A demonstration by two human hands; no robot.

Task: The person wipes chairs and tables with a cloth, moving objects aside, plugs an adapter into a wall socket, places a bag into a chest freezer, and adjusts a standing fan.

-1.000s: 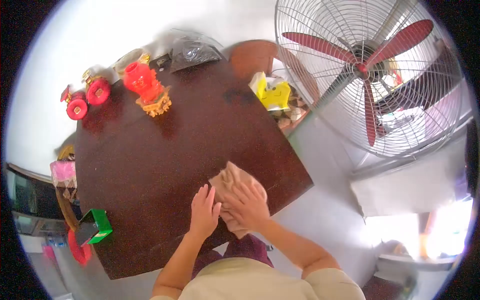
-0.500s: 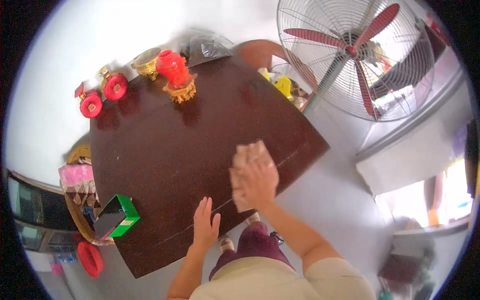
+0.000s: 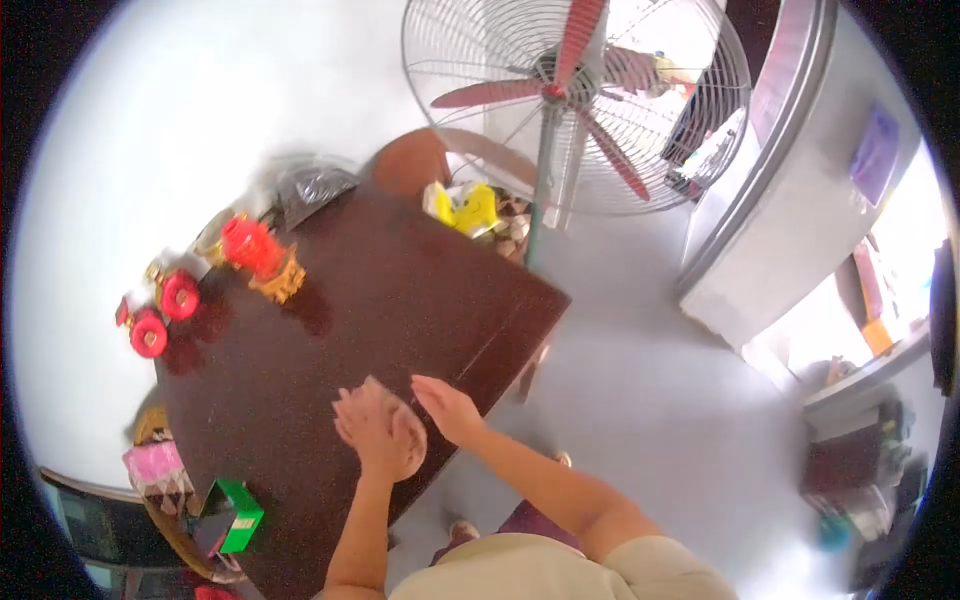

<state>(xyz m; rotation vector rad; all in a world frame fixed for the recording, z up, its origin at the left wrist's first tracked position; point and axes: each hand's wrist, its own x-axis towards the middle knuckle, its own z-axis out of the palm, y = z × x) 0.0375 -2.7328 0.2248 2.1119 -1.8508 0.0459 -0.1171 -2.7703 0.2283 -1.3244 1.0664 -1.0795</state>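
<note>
A light brown cloth (image 3: 411,440) is on the dark brown tabletop (image 3: 400,290), close to the table's near right edge. My left hand (image 3: 372,432) lies on top of it, fingers spread, hiding part of the cloth. Just to the right, my right hand (image 3: 448,408) is over the table edge with its fingers stretched out and nothing in it. The two hands are apart.
A red vase-like ornament (image 3: 252,246) on a golden base and two red-and-gold ornaments (image 3: 180,295) stand along the far left edge. A green box (image 3: 242,518) sits at the left corner. Beyond the table stands a large fan (image 3: 556,92).
The cloth has passed from under my right hand to under my left hand. My right hand has come off it and is now to its right. The view has shifted toward the right.
</note>
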